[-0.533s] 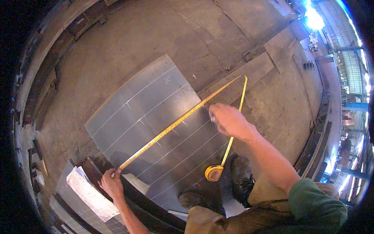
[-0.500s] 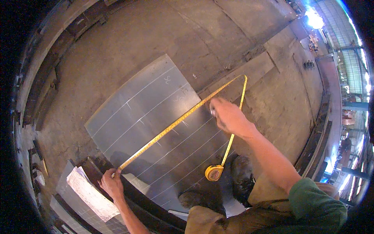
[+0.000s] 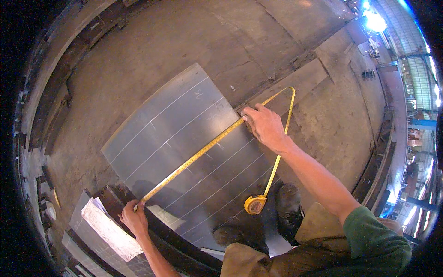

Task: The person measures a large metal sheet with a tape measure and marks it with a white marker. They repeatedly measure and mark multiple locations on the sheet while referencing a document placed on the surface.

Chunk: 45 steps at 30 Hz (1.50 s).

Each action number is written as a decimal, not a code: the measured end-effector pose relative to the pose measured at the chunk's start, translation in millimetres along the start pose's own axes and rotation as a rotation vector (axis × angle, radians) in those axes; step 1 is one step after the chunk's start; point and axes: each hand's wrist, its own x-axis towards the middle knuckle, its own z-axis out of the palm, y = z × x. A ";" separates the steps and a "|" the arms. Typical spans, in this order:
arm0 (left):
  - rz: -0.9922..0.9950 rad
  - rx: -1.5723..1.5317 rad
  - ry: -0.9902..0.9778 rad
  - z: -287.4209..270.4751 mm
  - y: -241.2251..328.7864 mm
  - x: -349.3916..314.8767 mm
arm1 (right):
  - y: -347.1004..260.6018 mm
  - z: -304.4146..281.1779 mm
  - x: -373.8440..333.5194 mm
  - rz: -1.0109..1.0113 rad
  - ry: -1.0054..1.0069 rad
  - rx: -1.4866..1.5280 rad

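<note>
A yellow tape measure is drawn out across a dark steel plate (image 3: 194, 152) scribed with several parallel white lines and short cross marks. At the plate's left edge, my left hand (image 3: 134, 216) pinches the end of the blade (image 3: 198, 154). My right hand (image 3: 265, 124) grips the blade at the opposite edge, fingers closed over it; whether they hold anything else is hidden. Past that hand, the blade folds sharply and runs back to the yellow tape case (image 3: 254, 204), which lies near my boots.
Papers (image 3: 108, 231) rest on another marked plate at the lower left, beside dark steel bars (image 3: 170, 251). My dark boot (image 3: 288, 207) is by the plate's near end. Far right, a bright welding-like glare (image 3: 374, 21) shows. Long steel beams (image 3: 376, 171) line the right side.
My right hand has moved slightly up and left, coming down onto the blade at the plate's edge. My left hand keeps its hold on the tape's end.
</note>
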 end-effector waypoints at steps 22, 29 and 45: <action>-0.018 -0.081 -0.101 -10.0 9.4 6.2 | 2.9 1.8 0.9 -0.021 0.045 -0.030; -0.013 -0.087 -0.078 -7.6 6.7 7.4 | 2.1 0.0 1.1 -0.012 0.029 -0.060; -0.028 -0.088 -0.066 -8.7 9.6 6.7 | 5.1 1.4 1.0 -0.020 0.020 -0.046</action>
